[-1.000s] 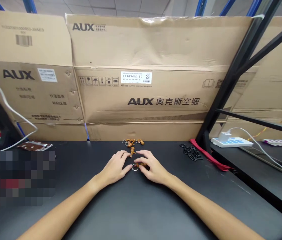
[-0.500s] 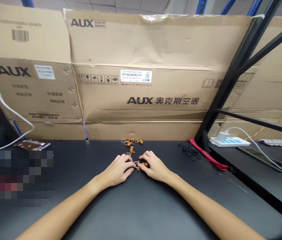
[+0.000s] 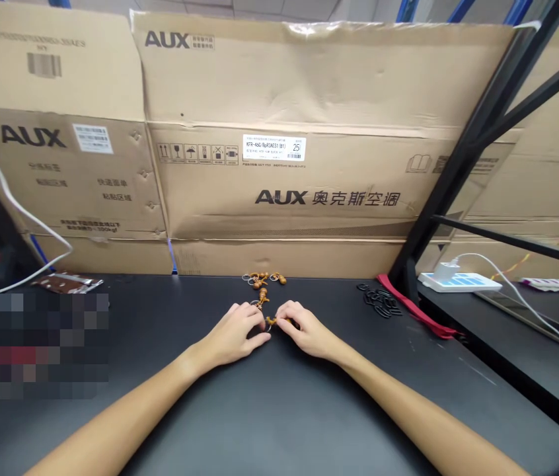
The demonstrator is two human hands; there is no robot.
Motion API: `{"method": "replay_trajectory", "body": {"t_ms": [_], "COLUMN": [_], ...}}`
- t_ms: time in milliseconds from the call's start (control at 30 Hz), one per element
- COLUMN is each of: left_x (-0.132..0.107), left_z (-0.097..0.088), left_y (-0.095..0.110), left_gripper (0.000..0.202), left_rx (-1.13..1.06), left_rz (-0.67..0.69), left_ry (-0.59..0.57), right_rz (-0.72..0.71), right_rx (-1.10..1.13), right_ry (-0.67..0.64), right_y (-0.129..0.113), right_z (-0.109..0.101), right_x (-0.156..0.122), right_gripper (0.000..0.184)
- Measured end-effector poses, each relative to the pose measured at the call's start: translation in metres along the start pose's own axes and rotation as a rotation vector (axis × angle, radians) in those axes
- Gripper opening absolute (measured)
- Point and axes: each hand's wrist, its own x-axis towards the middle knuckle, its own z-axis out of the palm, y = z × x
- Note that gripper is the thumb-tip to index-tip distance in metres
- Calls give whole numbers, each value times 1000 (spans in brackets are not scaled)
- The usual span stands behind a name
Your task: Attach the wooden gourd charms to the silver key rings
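Observation:
My right hand (image 3: pixel 309 332) is closed, its thumb and fingers pinched on a small gourd keychain with an orange cord (image 3: pixel 271 321); the fingers mostly hide its gourd bead. The keychain's metal ring (image 3: pixel 268 328) points toward my left hand (image 3: pixel 238 334). That hand rests on the black table with its thumb stretched out apart from the curled fingers, right beside the ring. Just beyond my left fingertips lies another gourd keychain (image 3: pixel 263 295), its ring partly covered. Farther back sit several brown keychains (image 3: pixel 258 282), and a single one (image 3: pixel 281 279) lies to their right.
Black rings (image 3: pixel 382 303) are heaped at the right, near a red strap (image 3: pixel 413 309). Cardboard boxes (image 3: pixel 279 258) stand along the back edge. A black metal post (image 3: pixel 411 264), a white power strip (image 3: pixel 459 282) and a phone (image 3: pixel 530 317) are on the right. A brown packet (image 3: pixel 69 283) lies left.
My left thumb and fingers have spread apart slightly beside the ring. The keychain has turned a little within my right fingers, and its gourd bead is now more hidden.

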Motion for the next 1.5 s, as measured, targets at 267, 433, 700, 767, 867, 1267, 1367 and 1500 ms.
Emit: {"method": "replay_trajectory", "body": {"t_ms": [267, 433, 700, 767, 867, 1267, 1367, 1500], "left_x": [0, 0, 0, 0, 0, 1, 2, 2], "left_z": [4, 4, 4, 3, 3, 5, 5, 3], "left_y": [-4, -3, 0, 0, 1, -11, -13, -10], "left_gripper": [10, 9, 17, 19, 22, 23, 23, 22], "left_rx": [-10, -20, 22, 31, 40, -105, -128, -139], "left_rz": [77, 81, 92, 92, 93, 37, 21, 6], "left_ry": [22, 22, 57, 56, 58, -24, -50, -51], "right_rz": [-11, -11, -16, -16, -19, 61, 13, -24], "right_rx": [90, 116, 139, 134, 141, 22, -80, -143], "right_ry": [-23, -19, -34, -38, -36, 52, 81, 99], "right_y": [-1, 1, -2, -2, -2, 1, 5, 7], "right_z": [0, 1, 0, 0, 1, 3, 5, 7], "right_x": [2, 1, 1, 1, 1, 2, 1, -1], "right_gripper": [39, 42, 44, 44, 44, 42, 35, 31]}}
